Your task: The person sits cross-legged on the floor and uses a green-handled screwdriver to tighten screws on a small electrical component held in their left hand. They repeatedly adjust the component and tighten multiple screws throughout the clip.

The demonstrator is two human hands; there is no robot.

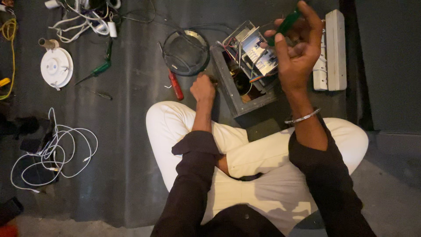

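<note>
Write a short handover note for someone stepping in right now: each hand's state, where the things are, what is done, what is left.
Right hand: raised, gripping a green-handled screwdriver above the open box.
Left hand: closed, resting against the box's near-left corner.
Box: on the floor before the crossed legs, innards and wires exposed.
Nearby: red screwdriver and round lid left of the box; another green screwdriver further left.
Done: box opened.
Left: work inside it; closing not yet done.

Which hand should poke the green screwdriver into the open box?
Probably the right hand. Its fingers already grip the green screwdriver, raised just above the open box with its wiring. The left hand is a closed fist resting at the box's near corner, better placed to steady it.
</note>
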